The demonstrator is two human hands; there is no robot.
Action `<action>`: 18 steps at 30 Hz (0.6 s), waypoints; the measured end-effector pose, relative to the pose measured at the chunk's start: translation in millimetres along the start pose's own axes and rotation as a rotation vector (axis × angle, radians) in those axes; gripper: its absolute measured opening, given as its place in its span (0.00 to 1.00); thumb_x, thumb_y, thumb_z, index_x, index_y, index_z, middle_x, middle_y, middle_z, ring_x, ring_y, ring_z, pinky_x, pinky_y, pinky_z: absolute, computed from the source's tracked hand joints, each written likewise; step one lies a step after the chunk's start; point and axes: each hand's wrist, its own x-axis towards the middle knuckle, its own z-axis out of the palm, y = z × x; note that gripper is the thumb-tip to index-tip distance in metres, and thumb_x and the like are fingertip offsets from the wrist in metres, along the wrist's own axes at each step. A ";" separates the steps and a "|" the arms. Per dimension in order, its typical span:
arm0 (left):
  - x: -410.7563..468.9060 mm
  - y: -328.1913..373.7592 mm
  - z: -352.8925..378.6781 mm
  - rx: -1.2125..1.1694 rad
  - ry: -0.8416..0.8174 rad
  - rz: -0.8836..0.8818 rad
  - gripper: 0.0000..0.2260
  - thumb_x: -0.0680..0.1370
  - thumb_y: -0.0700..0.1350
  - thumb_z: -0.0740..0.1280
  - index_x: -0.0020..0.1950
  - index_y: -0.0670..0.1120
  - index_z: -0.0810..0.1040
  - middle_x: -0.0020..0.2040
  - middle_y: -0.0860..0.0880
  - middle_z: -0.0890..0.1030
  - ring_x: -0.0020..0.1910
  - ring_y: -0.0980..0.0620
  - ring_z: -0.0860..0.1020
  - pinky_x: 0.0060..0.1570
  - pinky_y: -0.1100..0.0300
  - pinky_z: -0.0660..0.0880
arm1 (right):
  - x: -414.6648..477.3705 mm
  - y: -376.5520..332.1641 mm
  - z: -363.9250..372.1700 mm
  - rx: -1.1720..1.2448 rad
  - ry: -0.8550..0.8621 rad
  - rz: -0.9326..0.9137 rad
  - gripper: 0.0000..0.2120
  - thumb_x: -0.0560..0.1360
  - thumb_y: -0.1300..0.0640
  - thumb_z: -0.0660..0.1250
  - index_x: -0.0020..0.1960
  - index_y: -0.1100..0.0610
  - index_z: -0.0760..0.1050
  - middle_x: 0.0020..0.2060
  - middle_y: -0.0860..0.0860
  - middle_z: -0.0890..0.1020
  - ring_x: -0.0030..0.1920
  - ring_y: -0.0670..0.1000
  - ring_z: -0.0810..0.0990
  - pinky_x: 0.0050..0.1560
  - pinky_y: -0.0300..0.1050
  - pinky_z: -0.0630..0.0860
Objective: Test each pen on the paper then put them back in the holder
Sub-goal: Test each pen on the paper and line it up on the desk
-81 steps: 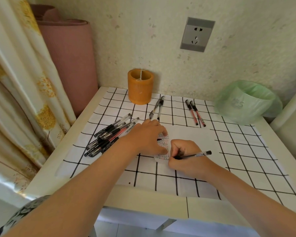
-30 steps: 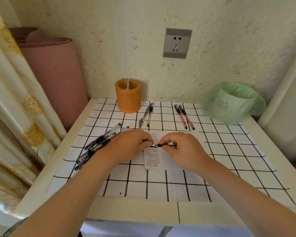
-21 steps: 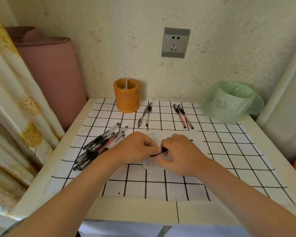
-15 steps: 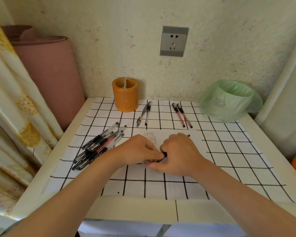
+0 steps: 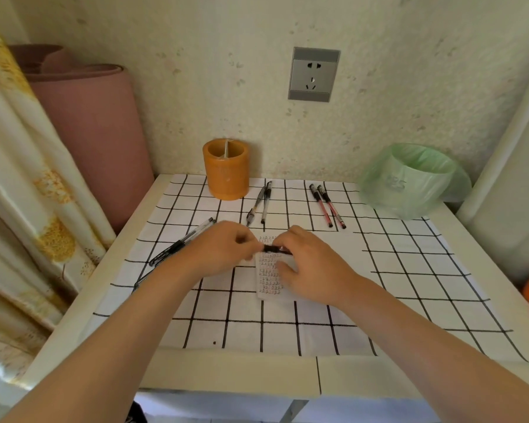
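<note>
Switching from writing to capping, I'd say: left hand [image 5: 223, 254] and right hand [image 5: 312, 270] fingers [image 5: 290, 238] pinch pen [image 5: 275, 248]; holder [image 5: 225, 169], 11 o'clock, next.

Only 1 view was given, from a wide-angle camera worn on the person's head, which looked forward and down across the surface [image 5: 226, 374] toward the wall [image 5: 226, 87] behind it. It sat close above the near edge, so the 2 forearms [image 5: 119, 346] ran in from the bottom corners and the left hand [image 5: 223, 253] and right hand [image 5: 313, 267] met on a pen [image 5: 274, 248] near the middle of the frame. The field reached the curtain [image 5: 22, 178] at the left and the socket [image 5: 313, 74] high on the wall.
</note>
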 end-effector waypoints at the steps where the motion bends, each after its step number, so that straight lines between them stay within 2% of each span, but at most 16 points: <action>1: 1.3 -3.6 -3.8 -0.017 0.070 0.001 0.07 0.78 0.54 0.68 0.45 0.52 0.83 0.40 0.52 0.83 0.36 0.57 0.76 0.38 0.60 0.73 | 2.1 2.0 0.6 0.006 0.008 0.016 0.13 0.78 0.55 0.65 0.62 0.54 0.76 0.52 0.47 0.74 0.49 0.47 0.74 0.48 0.41 0.75; 3: 3.8 -8.9 -9.7 -0.063 0.166 0.006 0.05 0.78 0.53 0.69 0.47 0.54 0.82 0.41 0.51 0.82 0.38 0.55 0.77 0.41 0.59 0.74 | 6.1 3.5 0.2 0.039 0.014 0.072 0.13 0.79 0.60 0.65 0.63 0.55 0.78 0.50 0.47 0.73 0.45 0.45 0.73 0.46 0.38 0.73; 5: 6.6 -11.3 -10.6 -0.111 0.218 0.024 0.03 0.77 0.51 0.71 0.48 0.54 0.81 0.41 0.51 0.81 0.39 0.54 0.78 0.41 0.61 0.74 | 9.9 0.6 -2.2 0.079 0.001 0.122 0.12 0.79 0.61 0.66 0.60 0.54 0.80 0.46 0.46 0.73 0.43 0.45 0.73 0.45 0.37 0.71; 8: 11.0 -15.6 -8.4 -0.159 0.296 0.031 0.07 0.77 0.50 0.71 0.54 0.55 0.78 0.42 0.54 0.81 0.41 0.57 0.78 0.41 0.61 0.72 | 16.7 -4.1 -3.9 0.076 0.027 0.198 0.11 0.78 0.59 0.65 0.57 0.51 0.81 0.44 0.46 0.74 0.42 0.46 0.74 0.43 0.41 0.72; 11: 10.2 -26.6 -12.3 0.066 0.316 0.006 0.12 0.78 0.53 0.69 0.60 0.58 0.72 0.47 0.58 0.79 0.47 0.58 0.76 0.44 0.60 0.72 | 31.8 -4.8 -9.2 0.049 0.076 0.322 0.12 0.77 0.59 0.64 0.57 0.51 0.82 0.47 0.49 0.79 0.43 0.50 0.78 0.43 0.45 0.76; 13: 7.4 -35.0 -16.4 0.291 0.302 0.009 0.14 0.78 0.53 0.68 0.63 0.57 0.73 0.51 0.57 0.78 0.51 0.56 0.75 0.46 0.59 0.72 | 43.9 -2.7 -13.9 0.065 0.096 0.431 0.12 0.76 0.61 0.65 0.56 0.54 0.82 0.48 0.52 0.83 0.42 0.52 0.80 0.43 0.45 0.78; 16: 2.8 -45.7 -20.7 0.482 0.261 0.021 0.14 0.79 0.54 0.67 0.64 0.56 0.76 0.58 0.52 0.75 0.60 0.52 0.70 0.53 0.57 0.71 | 61.5 3.8 -14.0 0.114 0.109 0.588 0.10 0.75 0.63 0.65 0.52 0.63 0.82 0.44 0.60 0.85 0.42 0.59 0.83 0.43 0.51 0.80; 18: 0.1 -53.0 -22.7 0.533 0.249 0.057 0.15 0.78 0.55 0.67 0.64 0.57 0.77 0.59 0.52 0.73 0.61 0.51 0.68 0.57 0.56 0.70 | 73.1 8.8 -8.8 0.122 0.101 0.638 0.07 0.73 0.64 0.64 0.43 0.64 0.82 0.35 0.60 0.83 0.37 0.60 0.82 0.36 0.49 0.78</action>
